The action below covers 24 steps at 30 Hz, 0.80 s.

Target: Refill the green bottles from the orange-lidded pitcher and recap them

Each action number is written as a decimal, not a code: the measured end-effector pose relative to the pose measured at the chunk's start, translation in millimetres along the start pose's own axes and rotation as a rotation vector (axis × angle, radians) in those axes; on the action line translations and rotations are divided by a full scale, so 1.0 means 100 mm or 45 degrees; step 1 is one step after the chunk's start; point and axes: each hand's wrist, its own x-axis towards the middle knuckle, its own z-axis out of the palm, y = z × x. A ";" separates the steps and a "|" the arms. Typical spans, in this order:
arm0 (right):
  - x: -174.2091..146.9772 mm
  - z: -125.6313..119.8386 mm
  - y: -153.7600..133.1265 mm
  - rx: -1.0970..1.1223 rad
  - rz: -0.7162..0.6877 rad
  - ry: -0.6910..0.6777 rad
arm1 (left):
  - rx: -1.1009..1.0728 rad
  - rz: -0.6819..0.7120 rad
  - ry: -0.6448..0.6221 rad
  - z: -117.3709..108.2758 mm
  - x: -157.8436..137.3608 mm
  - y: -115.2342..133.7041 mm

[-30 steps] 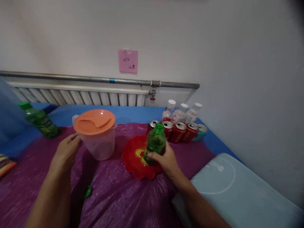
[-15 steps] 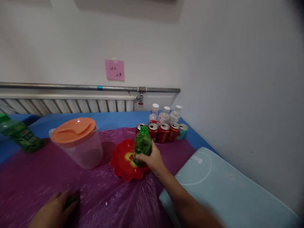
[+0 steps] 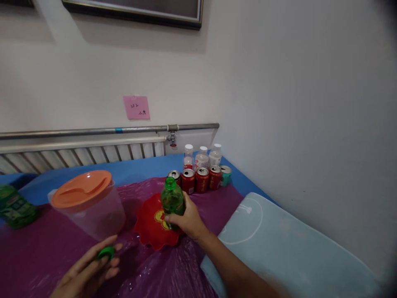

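Item: uncapped green plastic bottle [image 3: 172, 201], upright on the scalloped red plastic plate [image 3: 148, 228], mid-table. Right hand [image 3: 185, 219] wrapped round its lower body. Left hand [image 3: 88, 272], near left, pinches the small green screw cap [image 3: 106, 252]. Hazards: open neck spills if tilted; slick purple plastic sheet [image 3: 37, 252] lets the plate slide; cap may drop.

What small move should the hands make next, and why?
Probably bring the left hand with the green cap over to the green bottle. The bottle's mouth is open, and the right hand holds it upright on the red plate.
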 end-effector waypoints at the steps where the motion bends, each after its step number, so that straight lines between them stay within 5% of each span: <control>1: 0.00 0.00 0.00 -0.012 -0.008 -0.005 | -0.058 -0.022 -0.037 0.13 -0.03 0.07; 8: -0.04 0.02 0.01 -0.084 -0.055 -0.035 | -0.183 -0.076 -0.007 0.92 -0.20 0.68; 10: -0.05 0.03 0.01 -0.151 -0.072 -0.050 | -0.109 0.077 -0.013 1.10 -0.23 0.79; 16: -0.08 0.06 0.04 -0.324 -0.166 -0.120 | 0.485 0.894 0.145 1.42 -0.18 0.76; 21: -0.07 0.06 0.08 -0.413 -0.232 -0.114 | 0.656 0.970 0.011 1.41 -0.09 0.66; 24: -0.06 0.06 0.09 -0.420 -0.246 -0.134 | 0.711 1.176 -0.011 1.39 -0.05 0.64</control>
